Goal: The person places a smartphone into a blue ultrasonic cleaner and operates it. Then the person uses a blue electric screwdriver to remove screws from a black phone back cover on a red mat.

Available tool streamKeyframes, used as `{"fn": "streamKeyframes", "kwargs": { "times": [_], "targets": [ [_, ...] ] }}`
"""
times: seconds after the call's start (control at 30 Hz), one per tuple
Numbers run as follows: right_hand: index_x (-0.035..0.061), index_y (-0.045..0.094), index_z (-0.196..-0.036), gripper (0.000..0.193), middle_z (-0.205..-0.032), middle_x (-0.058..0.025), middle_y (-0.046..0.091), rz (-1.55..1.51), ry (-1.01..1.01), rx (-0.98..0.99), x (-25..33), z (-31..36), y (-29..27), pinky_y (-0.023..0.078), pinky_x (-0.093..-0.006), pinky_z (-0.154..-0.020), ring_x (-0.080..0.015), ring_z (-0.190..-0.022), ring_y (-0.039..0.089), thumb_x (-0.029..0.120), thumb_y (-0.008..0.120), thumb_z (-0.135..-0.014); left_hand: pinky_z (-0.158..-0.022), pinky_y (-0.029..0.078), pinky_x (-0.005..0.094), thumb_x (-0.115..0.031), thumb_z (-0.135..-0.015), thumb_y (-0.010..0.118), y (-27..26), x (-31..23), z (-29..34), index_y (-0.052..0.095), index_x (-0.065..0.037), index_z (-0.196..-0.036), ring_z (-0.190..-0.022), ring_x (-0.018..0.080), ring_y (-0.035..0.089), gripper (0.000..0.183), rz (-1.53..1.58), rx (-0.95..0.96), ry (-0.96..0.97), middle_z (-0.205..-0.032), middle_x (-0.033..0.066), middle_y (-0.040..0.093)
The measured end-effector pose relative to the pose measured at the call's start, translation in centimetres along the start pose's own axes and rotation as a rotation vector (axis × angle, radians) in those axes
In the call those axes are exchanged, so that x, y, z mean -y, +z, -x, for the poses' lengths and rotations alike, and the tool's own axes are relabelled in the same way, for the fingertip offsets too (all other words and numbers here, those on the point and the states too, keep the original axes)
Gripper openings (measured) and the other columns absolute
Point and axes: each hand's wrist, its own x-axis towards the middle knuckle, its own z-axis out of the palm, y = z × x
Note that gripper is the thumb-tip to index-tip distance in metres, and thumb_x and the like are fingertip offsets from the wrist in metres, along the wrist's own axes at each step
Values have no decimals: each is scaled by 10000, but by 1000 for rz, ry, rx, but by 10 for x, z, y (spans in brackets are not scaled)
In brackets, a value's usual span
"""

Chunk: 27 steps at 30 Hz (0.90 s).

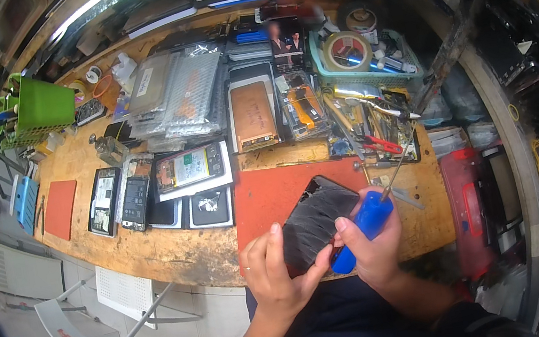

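A dark, phone-shaped slab [310, 222] with a wrinkled black surface is tilted over the red mat [257, 199]. My left hand [273, 274] grips it, with fingers along its left edge and the thumb at its lower edge. In my right hand [380, 250] is a screwdriver [370, 214] with a thick blue handle, its thin metal shaft pointing up and to the right, away from the slab. My right thumb rests against the slab's right edge. What covers the slab, a film or its own back, I cannot tell.
Opened phones [136, 193] lie on the wooden bench [177, 253] to the left. Bubble-wrapped packages [190, 93] are stacked behind. Farther right are a teal basket [417, 67] holding tape, and red-handled pliers [382, 145] among loose tools. A green basket [44, 105] stands far left.
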Motion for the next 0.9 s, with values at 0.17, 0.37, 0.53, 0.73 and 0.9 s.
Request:
{"fn": "streamKeyframes", "kwargs": {
  "times": [0.17,0.37,0.53,0.73,0.9],
  "targets": [
    [44,456,-1281,498,-993,-65,534,-176,221,13,7,-2,-8,576,-321,-622,-149,-686,634,-32,732,-874,-879,510,308,-188,-932,713,-21,7,-14,462,50,-1409,-986,184,592,589,903,-13,-622,-1196,115,567],
    [39,454,-1287,497,-988,-71,546,-221,295,58,5,-1,-5,570,-316,-617,-161,-683,639,-24,728,-878,-956,534,304,-139,-1089,501,-33,41,-25,559,26,-1392,-1109,160,655,350,1732,617,-1091,-1232,154,684],
    [32,467,-1274,474,-971,-70,558,-138,252,9,-2,5,7,562,-305,-615,-154,-679,634,-33,724,-882,-964,539,328,-156,-1051,594,-33,46,-17,602,40,-1304,-1085,182,678,321,1499,529,-1065,-1177,133,703],
    [23,482,-1253,442,-948,-69,569,-76,230,5,-10,12,20,554,-297,-606,-146,-666,623,-49,715,-885,-905,549,296,-149,-1023,643,-36,52,-16,624,10,-1226,-1001,144,682,258,1458,406,-1131,-1125,98,711],
    [24,483,-1241,429,-917,-62,573,-18,227,-33,-10,18,27,542,-281,-584,-133,-654,615,-51,715,-887,-871,542,242,-74,-1004,660,-30,59,-12,620,-11,-1137,-953,77,661,153,1439,372,-1114,-1030,42,698]
  ]
}}
